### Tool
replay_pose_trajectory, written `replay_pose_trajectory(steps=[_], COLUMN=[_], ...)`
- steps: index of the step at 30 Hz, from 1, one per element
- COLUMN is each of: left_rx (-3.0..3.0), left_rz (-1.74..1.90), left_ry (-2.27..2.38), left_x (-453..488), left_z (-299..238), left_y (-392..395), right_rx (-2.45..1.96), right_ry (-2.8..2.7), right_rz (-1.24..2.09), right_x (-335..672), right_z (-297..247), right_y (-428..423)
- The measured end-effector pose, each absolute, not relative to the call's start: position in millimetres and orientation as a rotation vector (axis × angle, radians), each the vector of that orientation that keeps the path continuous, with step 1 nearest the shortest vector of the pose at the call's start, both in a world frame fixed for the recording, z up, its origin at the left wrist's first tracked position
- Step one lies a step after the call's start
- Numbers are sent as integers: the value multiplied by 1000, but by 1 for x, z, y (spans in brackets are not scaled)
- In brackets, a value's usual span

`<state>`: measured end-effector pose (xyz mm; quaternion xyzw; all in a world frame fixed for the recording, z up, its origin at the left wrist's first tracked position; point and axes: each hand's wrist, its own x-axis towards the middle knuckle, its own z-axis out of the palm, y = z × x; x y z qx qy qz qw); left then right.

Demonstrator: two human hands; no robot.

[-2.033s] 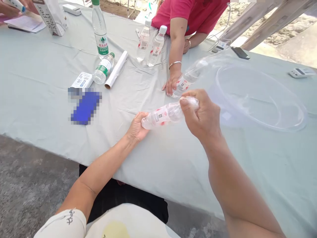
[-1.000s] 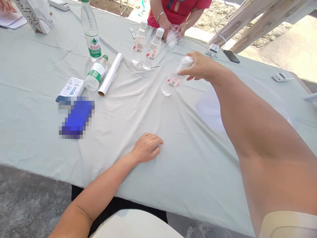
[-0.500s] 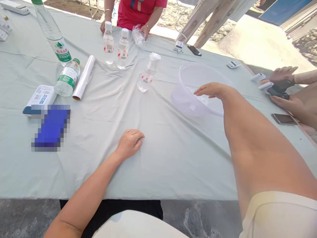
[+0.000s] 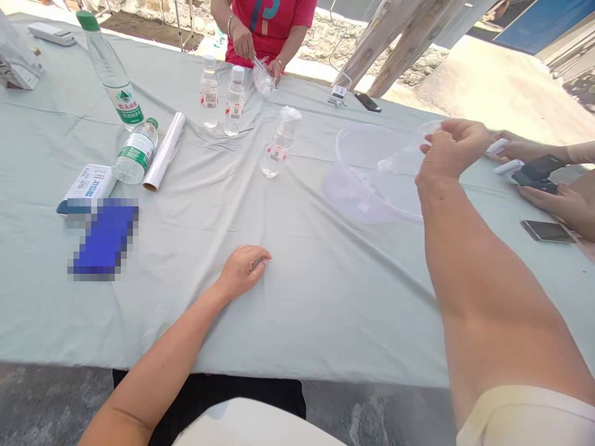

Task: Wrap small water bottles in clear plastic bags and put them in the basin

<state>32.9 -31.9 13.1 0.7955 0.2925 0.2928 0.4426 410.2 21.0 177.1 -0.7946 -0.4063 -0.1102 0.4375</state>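
My right hand (image 4: 453,152) is raised over the far rim of a clear plastic bowl (image 4: 353,192). Its fingers pinch a thin piece of clear plastic film (image 4: 402,158) that hangs down toward the bowl. My left hand (image 4: 244,267) rests on the grey-green tablecloth near the front edge, fingers curled under, with nothing visible in it. A small water bottle wrapped in clear film (image 4: 279,145) stands tilted on the cloth left of the bowl, apart from both hands.
Two small upright bottles (image 4: 233,99), a tall green-capped bottle (image 4: 111,68), a lying bottle (image 4: 134,152), a film roll (image 4: 163,150) and a box (image 4: 88,183) sit at back left. A person in red (image 4: 263,25) handles a bottle opposite. Another person's hands (image 4: 553,198) and a phone (image 4: 548,231) are at right.
My right hand set the wrapped bottle down, swung right to the bowl and has now risen pinching clear film. My left hand has stayed put on the cloth.
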Motion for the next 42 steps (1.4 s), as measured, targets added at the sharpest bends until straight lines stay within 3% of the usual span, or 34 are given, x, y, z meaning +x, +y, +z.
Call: replay_pose_trajectory(steps=[2,5,10,16,23,42], left_rx=[1745,1208,603,532,767,1441], left_rz=[730,727,614,852,844,699], left_ry=[763,672,513,706,813,861], left_x=[32,29,23,17,22,24], left_z=[19,29,38,40,47,39], left_y=[-34,-35,-27,-19,-26,-37], right_rx=[-1590,-1260,-1058,-1072,-1333,-1275], right_ry=[-818,-1166,-1507,-1192,-988,-933], right_rz=[-39,408,1092,1511,1234,1271], right_x=[373,292,194,191,194,182], right_z=[172,144,78,38,36,32], right_y=[8,-31,-91,-102,-99,-99])
